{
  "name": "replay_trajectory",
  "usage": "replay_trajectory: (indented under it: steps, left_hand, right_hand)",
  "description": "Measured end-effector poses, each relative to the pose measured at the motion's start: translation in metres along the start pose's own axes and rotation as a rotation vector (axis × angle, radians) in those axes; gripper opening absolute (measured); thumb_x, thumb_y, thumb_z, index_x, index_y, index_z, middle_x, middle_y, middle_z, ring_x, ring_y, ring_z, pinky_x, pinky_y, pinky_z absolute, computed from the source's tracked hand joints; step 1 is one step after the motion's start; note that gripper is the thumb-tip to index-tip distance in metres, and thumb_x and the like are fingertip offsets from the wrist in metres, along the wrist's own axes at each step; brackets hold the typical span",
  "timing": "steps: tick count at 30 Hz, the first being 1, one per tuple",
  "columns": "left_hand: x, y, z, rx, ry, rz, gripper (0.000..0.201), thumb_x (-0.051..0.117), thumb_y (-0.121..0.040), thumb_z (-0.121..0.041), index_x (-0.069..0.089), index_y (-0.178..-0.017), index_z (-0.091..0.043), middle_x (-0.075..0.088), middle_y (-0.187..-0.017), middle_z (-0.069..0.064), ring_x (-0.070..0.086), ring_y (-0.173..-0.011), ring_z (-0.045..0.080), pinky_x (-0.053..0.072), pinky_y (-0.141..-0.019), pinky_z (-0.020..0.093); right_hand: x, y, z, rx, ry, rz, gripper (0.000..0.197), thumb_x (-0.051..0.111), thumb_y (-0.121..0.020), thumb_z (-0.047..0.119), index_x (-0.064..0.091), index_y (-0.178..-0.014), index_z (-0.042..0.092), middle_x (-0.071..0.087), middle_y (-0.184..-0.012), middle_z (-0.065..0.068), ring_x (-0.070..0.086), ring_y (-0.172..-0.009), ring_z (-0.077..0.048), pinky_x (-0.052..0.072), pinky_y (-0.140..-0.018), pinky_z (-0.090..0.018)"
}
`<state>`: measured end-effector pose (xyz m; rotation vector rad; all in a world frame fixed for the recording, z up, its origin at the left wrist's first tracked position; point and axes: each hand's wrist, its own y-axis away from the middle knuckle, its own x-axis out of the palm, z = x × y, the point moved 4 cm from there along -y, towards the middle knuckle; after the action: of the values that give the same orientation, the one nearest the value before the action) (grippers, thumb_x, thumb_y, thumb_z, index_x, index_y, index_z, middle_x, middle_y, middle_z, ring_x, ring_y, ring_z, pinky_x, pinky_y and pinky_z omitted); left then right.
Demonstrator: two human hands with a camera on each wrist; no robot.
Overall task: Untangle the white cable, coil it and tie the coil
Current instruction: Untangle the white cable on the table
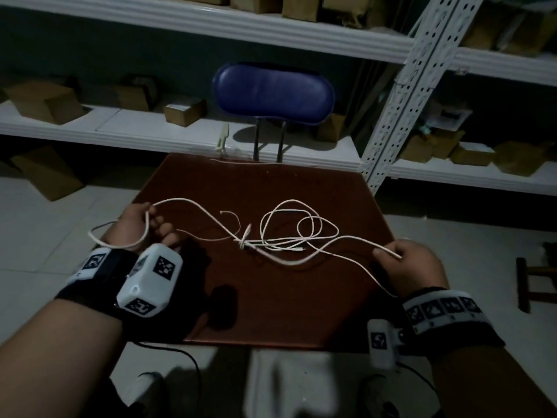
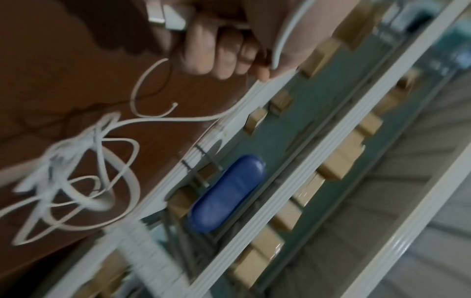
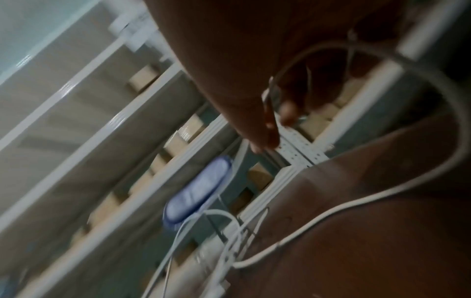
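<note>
A long white cable (image 1: 289, 233) lies in tangled loops on the small brown table (image 1: 331, 312), with a knot (image 1: 242, 243) near the middle. My left hand (image 1: 150, 227) at the table's left edge grips one stretch of the cable; a loop hangs off behind the wrist. In the left wrist view the curled fingers (image 2: 214, 50) hold the cable (image 2: 282, 40) and a white plug end (image 2: 168, 16). My right hand (image 1: 407, 260) at the right edge pinches another stretch. The right wrist view is blurred and shows the cable (image 3: 382, 191) curving over the table.
A blue-backed chair (image 1: 272, 93) stands behind the table. White metal shelves (image 1: 211, 28) with cardboard boxes (image 1: 45, 101) line the back wall. A perforated white upright (image 1: 401, 110) rises at right. The floor is pale tile; a dark wooden stool (image 1: 530, 282) sits far right.
</note>
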<state>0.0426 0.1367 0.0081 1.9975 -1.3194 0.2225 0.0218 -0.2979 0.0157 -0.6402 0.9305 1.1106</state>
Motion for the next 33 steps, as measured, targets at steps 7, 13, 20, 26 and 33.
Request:
replay_trajectory:
  steps: [7,13,20,26,33]
  left_hand:
    - [0.032,0.018,0.020,-0.119,-0.035,0.321,0.036,0.077,-0.034,-0.026,0.044,-0.047,-0.022,0.027,-0.041,-0.007,0.024,-0.030,0.009,0.019,-0.030,0.016]
    - [0.046,0.026,0.029,-0.205,-0.030,0.452,0.024,0.068,-0.054,-0.028,0.046,-0.050,-0.021,0.026,-0.044,-0.006,0.012,-0.039,0.010,0.019,-0.029,0.019]
    - [0.051,0.039,0.035,-0.229,0.012,0.569,0.023,0.049,-0.081,-0.031,0.046,-0.061,-0.021,0.026,-0.056,-0.007,0.013,-0.050,0.008,0.015,-0.037,0.021]
    - [0.055,0.051,0.038,-0.397,0.160,0.856,0.023,0.044,-0.094,-0.028,0.048,-0.075,-0.016,0.029,-0.066,-0.005,0.025,-0.054,0.009,0.022,-0.045,0.024]
    - [0.051,0.055,0.038,-0.401,0.202,0.848,0.039,0.025,-0.103,-0.034,0.047,-0.074,-0.019,0.039,-0.064,-0.006,0.027,-0.052,0.008,0.016,-0.048,0.023]
  right_hand:
    - [0.000,0.049,0.058,-0.380,0.330,-0.224,0.086,0.061,-0.054,0.060,0.059,-0.133,0.024,0.051,-0.138,-0.011,0.045,-0.127,-0.033,0.030,-0.104,-0.055]
    - [0.024,0.067,0.094,-0.722,-0.001,0.008,0.066,0.062,-0.072,0.071,0.071,-0.113,0.020,0.066,-0.117,0.001,0.061,-0.109,-0.020,0.048,-0.095,-0.045]
    - [0.097,0.063,0.100,-0.519,-0.056,0.282,0.044,0.055,-0.083,0.062,0.069,-0.104,0.026,0.066,-0.091,0.009,0.063,-0.083,-0.009,0.054,-0.080,-0.034]
    - [0.129,0.069,0.101,-0.423,-0.073,0.365,0.070,0.040,-0.076,0.075,0.059,-0.127,0.032,0.062,-0.101,0.013,0.056,-0.105,-0.014,0.048,-0.094,-0.039]
    - [0.135,0.074,0.109,-0.380,0.005,0.376,0.019,0.059,-0.082,0.055,0.059,-0.082,0.036,0.057,-0.092,0.015,0.053,-0.103,-0.014,0.037,-0.093,-0.038]
